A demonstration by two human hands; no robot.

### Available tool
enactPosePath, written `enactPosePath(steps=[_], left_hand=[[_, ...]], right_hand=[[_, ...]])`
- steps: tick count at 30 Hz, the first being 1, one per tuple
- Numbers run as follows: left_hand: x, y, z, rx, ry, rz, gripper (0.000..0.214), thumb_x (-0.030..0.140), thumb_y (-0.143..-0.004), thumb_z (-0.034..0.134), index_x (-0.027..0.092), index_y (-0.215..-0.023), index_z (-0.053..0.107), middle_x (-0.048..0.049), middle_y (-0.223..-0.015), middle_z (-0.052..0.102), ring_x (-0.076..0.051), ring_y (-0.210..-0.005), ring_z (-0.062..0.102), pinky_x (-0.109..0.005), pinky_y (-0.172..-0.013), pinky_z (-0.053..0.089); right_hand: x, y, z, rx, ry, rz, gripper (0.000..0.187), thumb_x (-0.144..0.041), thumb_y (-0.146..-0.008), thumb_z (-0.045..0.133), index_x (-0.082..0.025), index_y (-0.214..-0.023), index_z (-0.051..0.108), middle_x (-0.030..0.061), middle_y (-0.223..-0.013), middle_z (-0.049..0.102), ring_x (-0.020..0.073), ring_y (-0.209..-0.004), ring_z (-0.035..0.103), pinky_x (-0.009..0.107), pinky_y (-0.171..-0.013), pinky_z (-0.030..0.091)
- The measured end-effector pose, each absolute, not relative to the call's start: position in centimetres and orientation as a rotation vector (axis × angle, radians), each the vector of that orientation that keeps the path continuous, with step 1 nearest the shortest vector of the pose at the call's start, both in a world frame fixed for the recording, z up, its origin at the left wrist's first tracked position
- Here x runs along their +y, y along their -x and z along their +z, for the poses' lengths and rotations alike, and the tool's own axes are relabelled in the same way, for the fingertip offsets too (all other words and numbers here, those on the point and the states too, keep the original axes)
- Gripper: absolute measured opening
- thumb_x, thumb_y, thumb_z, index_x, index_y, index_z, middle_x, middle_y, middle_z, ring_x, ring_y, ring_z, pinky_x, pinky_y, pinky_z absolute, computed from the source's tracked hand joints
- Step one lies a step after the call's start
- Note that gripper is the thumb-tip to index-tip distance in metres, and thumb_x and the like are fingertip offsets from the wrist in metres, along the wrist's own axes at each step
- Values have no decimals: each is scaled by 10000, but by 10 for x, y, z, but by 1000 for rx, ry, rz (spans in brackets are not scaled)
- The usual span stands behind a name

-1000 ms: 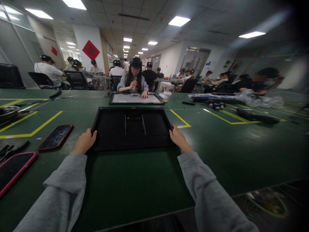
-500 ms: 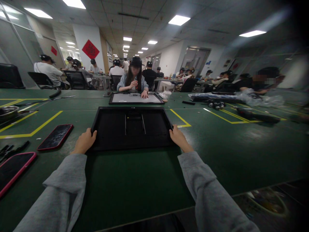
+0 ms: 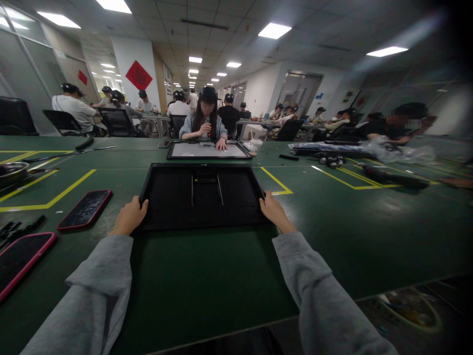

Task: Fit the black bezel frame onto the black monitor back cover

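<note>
A black rectangular monitor housing (image 3: 170, 197) lies in front of me on the green table (image 3: 214, 276). Its shallow inside faces up, with two thin metal strips and a slot near the middle. My left hand (image 3: 130, 216) is closed round its left edge. On the opposite edge, my right hand (image 3: 274, 212) grips with the fingers bent over the rim. The fingertips of both hands are partly hidden by the frame. Left of my left hand lies a phone in a red case (image 3: 84, 209), and nearer the corner is a second phone with a pink rim (image 3: 24, 261).
Across the table a co-worker (image 3: 207, 118) holds a screwdriver over a light-grey panel (image 3: 207, 150). A plastic cup (image 3: 253, 145) stands beside it. To the right lie plastic wrapping (image 3: 399, 150) and a black tool (image 3: 395, 177). A metal bowl (image 3: 13, 171) sits far left.
</note>
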State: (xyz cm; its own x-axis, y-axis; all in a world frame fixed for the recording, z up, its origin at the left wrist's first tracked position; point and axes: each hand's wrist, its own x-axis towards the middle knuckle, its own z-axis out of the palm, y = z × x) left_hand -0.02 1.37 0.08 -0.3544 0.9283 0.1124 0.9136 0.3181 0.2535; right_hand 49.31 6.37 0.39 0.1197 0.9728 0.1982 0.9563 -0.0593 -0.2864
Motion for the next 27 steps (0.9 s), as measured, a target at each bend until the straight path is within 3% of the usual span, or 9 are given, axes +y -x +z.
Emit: enactPosePath(steps=[27], left_hand=[[10,-4,5,2510,-1736,414,597,528,-902,242,94,-1225,495,-252,-1080,655,-360,-976,638,-429,-792,469]], right_hand=[[64,-494,3,-1877,2056,80,381,-282,-967,349,-85,-1290,383,199,-1108,643,287,-1012,635,354,-836,448]])
